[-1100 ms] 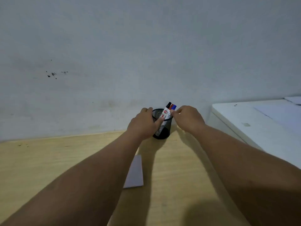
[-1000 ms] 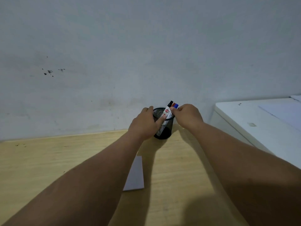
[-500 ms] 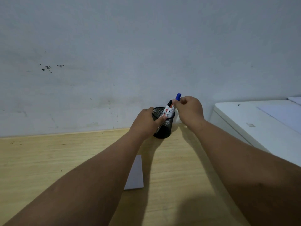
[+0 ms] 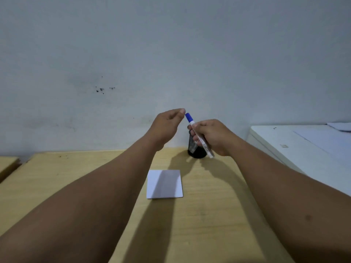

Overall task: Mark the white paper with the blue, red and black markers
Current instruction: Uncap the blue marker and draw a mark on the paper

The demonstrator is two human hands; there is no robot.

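My right hand (image 4: 212, 136) grips the blue marker (image 4: 190, 119) by its white barrel, blue cap tilted up and to the left. My left hand (image 4: 167, 126) hovers just left of the cap, fingers loosely curled, thumb tip close to the cap but holding nothing. Behind my right hand stands the black mesh pen cup (image 4: 195, 149), mostly hidden; the red and black markers are not visible. The small white paper (image 4: 164, 184) lies flat on the wooden table (image 4: 57, 177) in front of the cup, partly in my arm's shadow.
A white cabinet or appliance top (image 4: 303, 147) stands at the right, level with the cup, with a sheet of paper (image 4: 340, 126) on its far corner. A grey wall (image 4: 171, 54) rises right behind the table. Another wooden surface (image 4: 7, 164) adjoins at far left.
My right hand has pulled the blue marker out of the cup and raised it. My left hand has let go of the cup and lifted beside the cap. The view tilted down, showing the whole paper.
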